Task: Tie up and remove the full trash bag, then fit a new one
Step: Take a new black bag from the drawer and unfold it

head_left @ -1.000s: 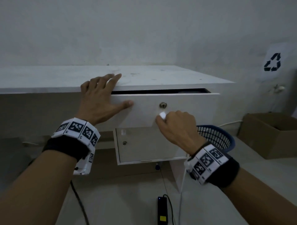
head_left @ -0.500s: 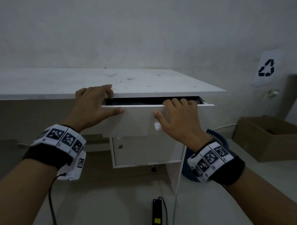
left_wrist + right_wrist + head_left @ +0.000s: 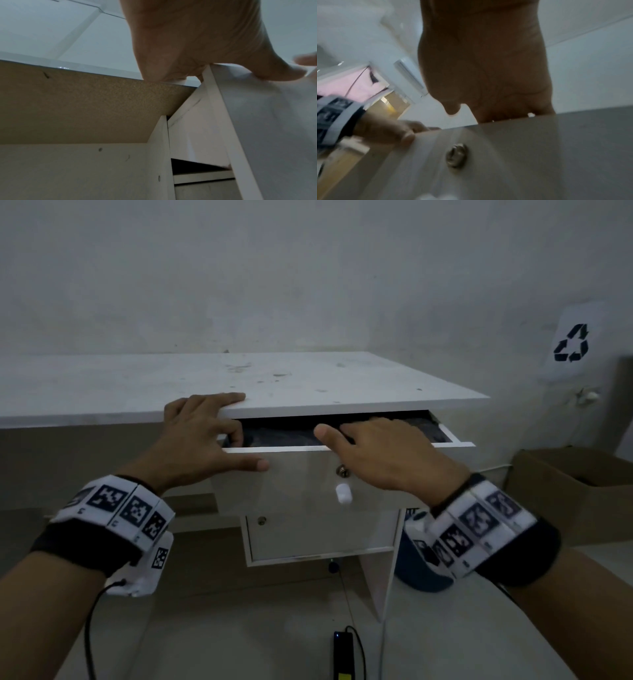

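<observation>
A white desk (image 3: 171, 381) has its top drawer (image 3: 308, 484) pulled partly out, with dark material (image 3: 284, 434) lying inside. My left hand (image 3: 246, 450) grips the left end of the drawer front, with fingers curled over its top edge and the thumb on its face; the left wrist view shows the left hand (image 3: 197, 47) at that edge. My right hand (image 3: 376, 446) reaches over the front into the drawer. Its fingertips are hidden in the dark inside. A blue mesh bin (image 3: 418, 573) stands on the floor behind my right wrist, mostly hidden.
The drawer front carries a white knob (image 3: 343, 494) and a lock (image 3: 341, 470), above a small cupboard door (image 3: 318, 535). A cardboard box (image 3: 575, 491) sits on the floor at right, under a recycling sign (image 3: 572, 344). A black device (image 3: 342, 655) with a cable lies on the floor.
The drawer has come further out. My right hand left the knob, went over the drawer's top edge and now reaches inside. My left hand shifted from the desk edge to gripping the drawer front.
</observation>
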The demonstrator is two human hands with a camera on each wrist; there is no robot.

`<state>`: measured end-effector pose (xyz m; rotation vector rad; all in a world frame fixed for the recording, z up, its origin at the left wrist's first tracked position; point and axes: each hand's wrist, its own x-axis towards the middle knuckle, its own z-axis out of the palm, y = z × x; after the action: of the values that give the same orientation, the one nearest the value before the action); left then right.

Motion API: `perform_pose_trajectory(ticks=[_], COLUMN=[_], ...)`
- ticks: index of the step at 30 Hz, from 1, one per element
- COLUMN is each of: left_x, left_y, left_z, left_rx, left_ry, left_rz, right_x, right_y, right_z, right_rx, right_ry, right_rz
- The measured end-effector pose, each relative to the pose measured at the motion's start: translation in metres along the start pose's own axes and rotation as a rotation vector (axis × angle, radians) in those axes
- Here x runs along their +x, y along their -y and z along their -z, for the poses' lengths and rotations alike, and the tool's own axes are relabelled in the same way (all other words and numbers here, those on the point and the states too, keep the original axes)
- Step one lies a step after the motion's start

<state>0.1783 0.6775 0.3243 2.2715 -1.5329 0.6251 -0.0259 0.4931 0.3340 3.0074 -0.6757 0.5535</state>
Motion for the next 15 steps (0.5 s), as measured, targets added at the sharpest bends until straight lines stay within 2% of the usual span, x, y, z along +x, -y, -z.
perform_pose_trajectory(ticks=[3,6,10,12,15], left_x=[0.0,0.0,0.0,0.0,0.001], left_y=[0.0,-0.001,-0.004,-0.004,-0.006], left_z=[-0.002,-0.003,-0.003,-0.004,-0.002], left_rx=[0.007,-0.018,-0.04,-0.047,-0.033], left_ry=[-0.017,-0.058,-0.095,-0.109,-0.115], left_rz=[0.001,0.002,-0.001,0.004,0.016], right_x=[0.016,0.034,0.043,0.045,0.036], right_y=[0.008,0.008,0.004,0.003,0.006], right_z=[0.0,0.0,-0.002,-0.001,-0.006], right_rx=[0.006,0.066,0.278,0.304,0.154], right_ry=[0.199,0.311,0.43,0.337,0.007], right_rz=[-0.096,-0.168,-0.185,-0.139,-0.006])
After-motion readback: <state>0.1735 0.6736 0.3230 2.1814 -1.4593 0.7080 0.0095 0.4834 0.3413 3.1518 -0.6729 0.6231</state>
